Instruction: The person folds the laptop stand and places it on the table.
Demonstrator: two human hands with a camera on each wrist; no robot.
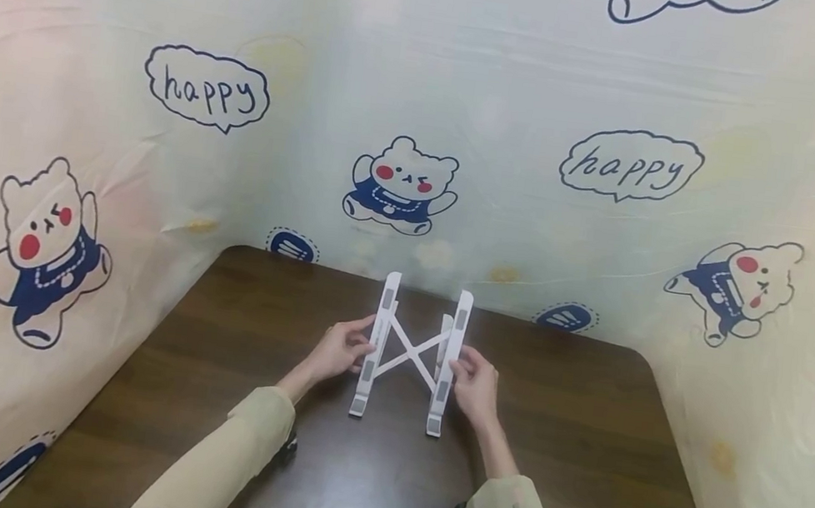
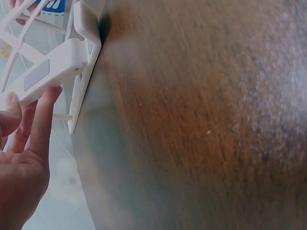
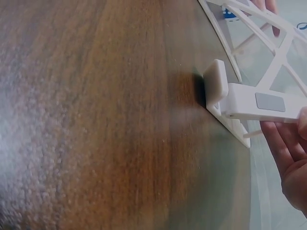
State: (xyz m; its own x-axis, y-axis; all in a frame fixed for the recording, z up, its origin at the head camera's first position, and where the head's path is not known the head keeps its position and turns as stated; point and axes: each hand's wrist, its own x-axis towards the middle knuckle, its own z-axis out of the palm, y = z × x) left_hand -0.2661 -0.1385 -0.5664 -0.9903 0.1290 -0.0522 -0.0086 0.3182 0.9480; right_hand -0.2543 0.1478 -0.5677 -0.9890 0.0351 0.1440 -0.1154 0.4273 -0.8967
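A white folding laptop stand (image 1: 412,354) stands unfolded on the table, its two long side arms joined by crossed bars. Grey pads show along the arms, and small upturned lips end them at the near side. My left hand (image 1: 338,349) grips the left arm from outside, thumb on top and fingers beneath it in the left wrist view. On the opposite side my right hand (image 1: 476,383) holds the right arm (image 3: 264,103) the same way, with the thumb at the edge of the right wrist view.
The dark brown wooden table (image 1: 366,484) has rounded far corners. Around it hangs a pale curtain (image 1: 504,72) printed with bears and the word "happy", close behind the table's far edge. Dark wrist straps show below both sleeves.
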